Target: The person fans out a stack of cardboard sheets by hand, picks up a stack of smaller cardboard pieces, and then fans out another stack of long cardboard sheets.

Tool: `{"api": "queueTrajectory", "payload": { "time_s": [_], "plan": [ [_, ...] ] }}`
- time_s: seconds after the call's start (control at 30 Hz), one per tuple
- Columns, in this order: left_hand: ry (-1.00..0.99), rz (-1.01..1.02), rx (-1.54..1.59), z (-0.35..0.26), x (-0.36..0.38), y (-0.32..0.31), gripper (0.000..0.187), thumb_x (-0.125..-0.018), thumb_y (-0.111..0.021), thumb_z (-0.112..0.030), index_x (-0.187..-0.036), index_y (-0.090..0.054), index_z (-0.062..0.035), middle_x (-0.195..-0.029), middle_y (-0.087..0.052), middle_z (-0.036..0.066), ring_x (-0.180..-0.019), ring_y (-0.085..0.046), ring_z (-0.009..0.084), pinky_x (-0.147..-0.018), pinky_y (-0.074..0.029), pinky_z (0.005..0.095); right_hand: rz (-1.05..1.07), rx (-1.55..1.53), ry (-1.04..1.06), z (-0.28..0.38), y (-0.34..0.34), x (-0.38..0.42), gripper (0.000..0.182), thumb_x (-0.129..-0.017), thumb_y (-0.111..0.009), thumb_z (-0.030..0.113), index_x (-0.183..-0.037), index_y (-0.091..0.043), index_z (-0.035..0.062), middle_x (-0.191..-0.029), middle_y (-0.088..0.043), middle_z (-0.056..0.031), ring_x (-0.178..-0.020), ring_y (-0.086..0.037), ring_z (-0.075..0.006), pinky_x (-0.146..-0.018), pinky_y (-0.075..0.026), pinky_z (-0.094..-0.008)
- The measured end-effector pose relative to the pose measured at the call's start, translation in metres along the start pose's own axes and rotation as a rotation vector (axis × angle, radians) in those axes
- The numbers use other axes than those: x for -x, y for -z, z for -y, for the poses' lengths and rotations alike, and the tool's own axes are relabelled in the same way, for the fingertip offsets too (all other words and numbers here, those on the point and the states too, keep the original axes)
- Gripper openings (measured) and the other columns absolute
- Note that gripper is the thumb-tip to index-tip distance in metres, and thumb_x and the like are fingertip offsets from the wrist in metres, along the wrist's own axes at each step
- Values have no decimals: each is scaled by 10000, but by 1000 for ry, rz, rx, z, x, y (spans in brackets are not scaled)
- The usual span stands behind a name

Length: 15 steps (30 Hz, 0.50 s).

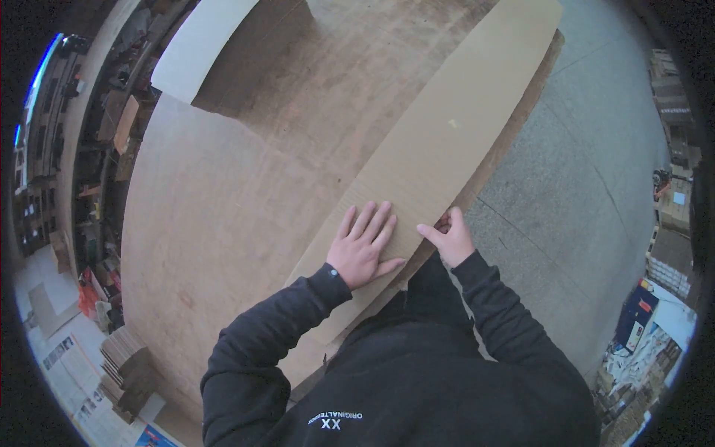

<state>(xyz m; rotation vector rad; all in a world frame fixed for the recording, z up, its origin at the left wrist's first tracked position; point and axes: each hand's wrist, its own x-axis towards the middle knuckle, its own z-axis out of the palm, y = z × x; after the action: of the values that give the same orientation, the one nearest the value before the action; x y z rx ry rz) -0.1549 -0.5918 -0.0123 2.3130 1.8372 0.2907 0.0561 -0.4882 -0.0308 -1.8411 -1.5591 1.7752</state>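
Observation:
A long strip of brown cardboard lies diagonally along the edge of a wooden table. Flat on its near part rests my left hand, palm down with the fingers spread. At the strip's right edge, my right hand grips the cardboard, the thumb on top and the other fingers curled underneath, partly hidden.
A folded sheet, white on its outer face, stands at the table's far left. Shelves with assorted items run along the left. Stacked cardboard pieces sit lower left. Grey floor and piled boxes are at the right.

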Motion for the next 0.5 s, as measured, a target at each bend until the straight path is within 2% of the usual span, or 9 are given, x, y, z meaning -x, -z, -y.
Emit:
{"api": "queueTrajectory", "payload": {
  "time_s": [0.13, 0.23, 0.4, 0.5],
  "plan": [
    [0, -21, 7, 1, 2, -4, 860, -901, -425, -735, -1443, -479, -69, -1512, -450, 129, -1398, -414, 327, -1180, -251, 518, 34, 44, -26, 12, -2, 12, 511, -793, -811, 321, -1080, -477, 62, -1005, -572, -98, -881, -581, -192, -789, -497, -329],
    [-4, -70, 33, 2, 4, -6, 847, -891, -466, -718, -1397, -524, -42, -1448, -514, 142, -1382, -440, 331, -1177, -263, 524, 35, 29, -20, 7, -7, 12, 470, -812, -798, 307, -1035, -463, 65, -971, -559, -90, -859, -579, -185, -765, -491, -328],
    [-12, -61, 32, 1, 5, -2, 801, -899, -471, -696, -1337, -573, -33, -1454, -509, 153, -1384, -438, 337, -1168, -280, 522, 51, 17, -36, 3, -6, 9, 507, -806, -813, 257, -1109, -460, 56, -1056, -591, -125, -948, -600, -211, -831, -513, -344],
    [-17, -50, 29, 1, 6, -1, 789, -907, -460, -691, -1319, -578, -28, -1474, -488, 159, -1397, -423, 340, -1175, -263, 527, 46, 5, -37, 9, -5, 11, 515, -797, -819, 267, -1101, -461, 55, -1045, -584, -125, -938, -594, -212, -828, -508, -342]
  ]
}}
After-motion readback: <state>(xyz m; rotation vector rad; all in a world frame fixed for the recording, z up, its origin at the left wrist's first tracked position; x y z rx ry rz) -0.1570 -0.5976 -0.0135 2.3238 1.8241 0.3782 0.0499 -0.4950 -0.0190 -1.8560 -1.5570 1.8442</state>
